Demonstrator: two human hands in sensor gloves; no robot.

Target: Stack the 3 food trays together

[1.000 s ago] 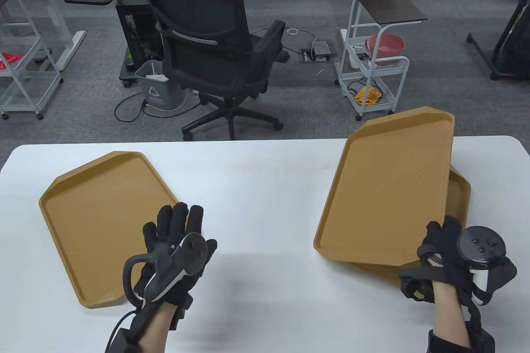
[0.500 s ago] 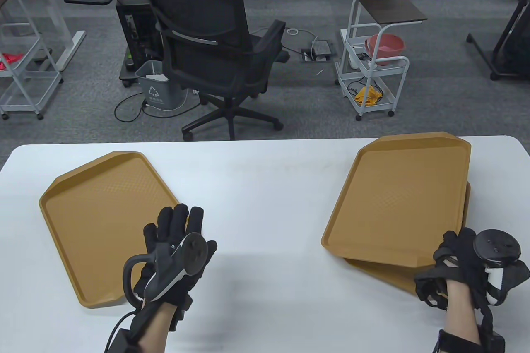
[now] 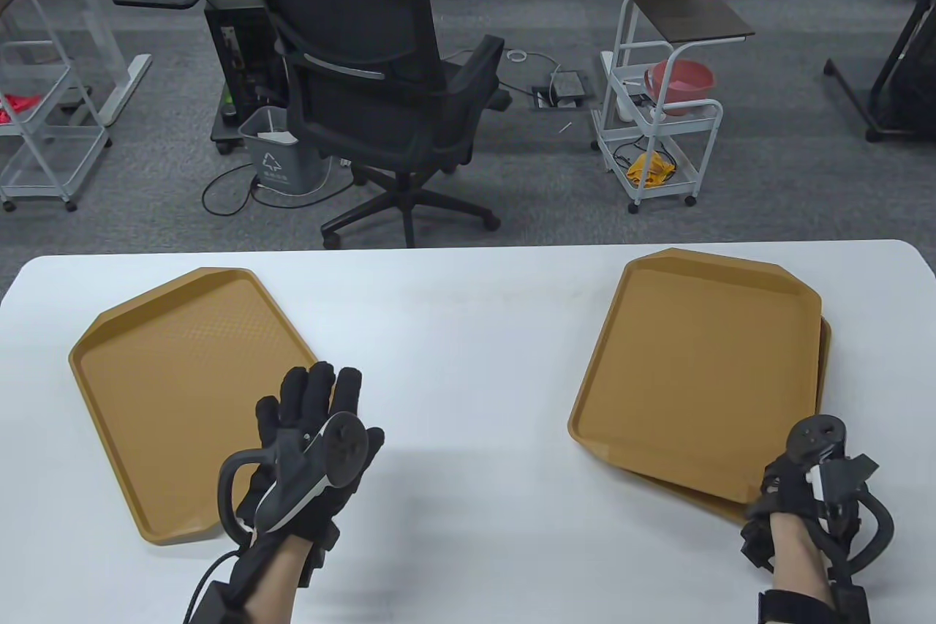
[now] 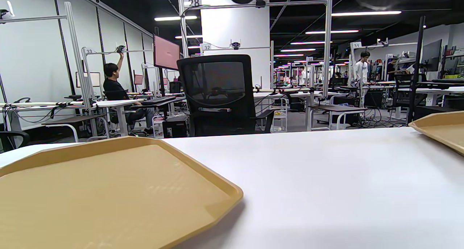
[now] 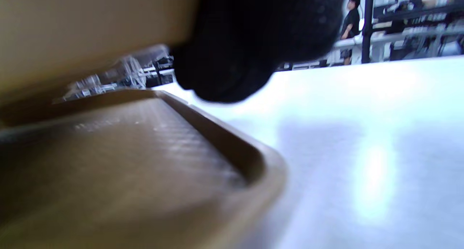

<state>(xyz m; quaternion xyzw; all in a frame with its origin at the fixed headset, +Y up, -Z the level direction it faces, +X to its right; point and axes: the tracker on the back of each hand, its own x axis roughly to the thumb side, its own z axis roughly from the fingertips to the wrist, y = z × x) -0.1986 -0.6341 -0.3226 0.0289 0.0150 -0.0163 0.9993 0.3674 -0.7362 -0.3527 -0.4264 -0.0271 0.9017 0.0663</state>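
Three brown food trays are on the white table. One tray lies alone at the left and fills the lower left of the left wrist view. My left hand lies with fingers stretched out over that tray's right edge, holding nothing. At the right, the top tray sits slightly askew on the bottom tray. My right hand grips the top tray's near right corner. In the right wrist view a gloved finger is under the top tray, just above the bottom tray.
A black office chair stands beyond the table's far edge, with a white cart to its right. The table's far edge runs just behind the trays.
The top tray, tilted up at its far end a second ago, has come down nearly flat on the bottom tray. My right hand has turned and dropped lower. My left hand has not moved.
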